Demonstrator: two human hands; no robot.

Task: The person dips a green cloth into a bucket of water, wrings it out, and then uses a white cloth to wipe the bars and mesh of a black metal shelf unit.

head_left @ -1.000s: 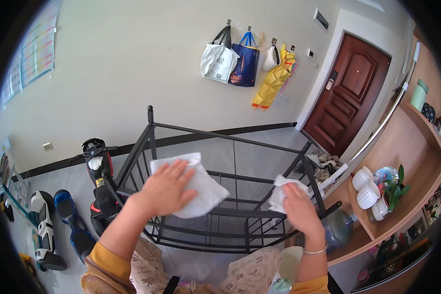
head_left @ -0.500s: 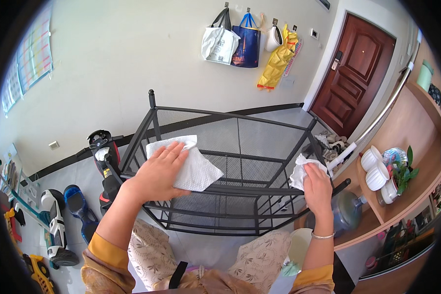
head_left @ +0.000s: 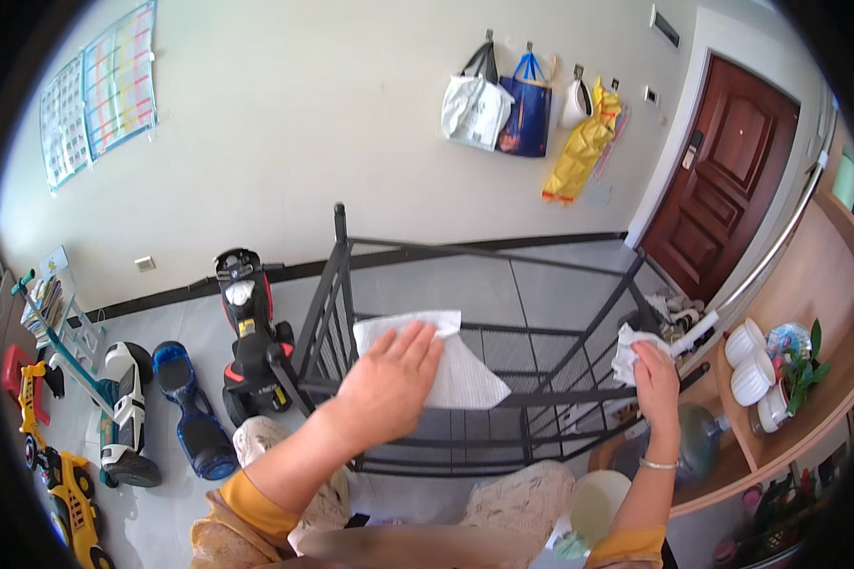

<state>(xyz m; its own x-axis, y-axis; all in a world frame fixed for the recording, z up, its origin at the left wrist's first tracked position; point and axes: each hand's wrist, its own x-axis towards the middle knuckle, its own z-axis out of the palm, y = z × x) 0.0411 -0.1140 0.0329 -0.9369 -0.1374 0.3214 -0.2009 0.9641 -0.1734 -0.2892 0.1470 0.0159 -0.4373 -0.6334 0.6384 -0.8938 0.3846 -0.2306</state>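
Note:
A black metal rack (head_left: 341,228) with bar sides and mesh panels stands before me. My left hand (head_left: 387,387) is over its near top rail, fingers laid long across a white textured cloth (head_left: 474,377); the thumb is hidden. That cloth spreads past my fingertips above the rack. Near the right end of the same rail, my right hand (head_left: 658,381) is closed on a crumpled white cloth (head_left: 630,355). Below my right forearm is a pale bucket (head_left: 602,501), with something light green (head_left: 571,545) at its rim.
Left of the rack stand a black-and-red ride-on motorbike (head_left: 247,346), a blue hoverboard (head_left: 192,408), a white one (head_left: 128,417) and a yellow toy truck (head_left: 74,493). A wooden shelf (head_left: 773,450) with white bowls (head_left: 751,360) and a large water bottle (head_left: 697,441) borders the right.
The whole view has swung left, so rack, wall and door sit further right and lower. Against the rack, my left hand and its cloth have slid slightly right; both hands keep their cloths.

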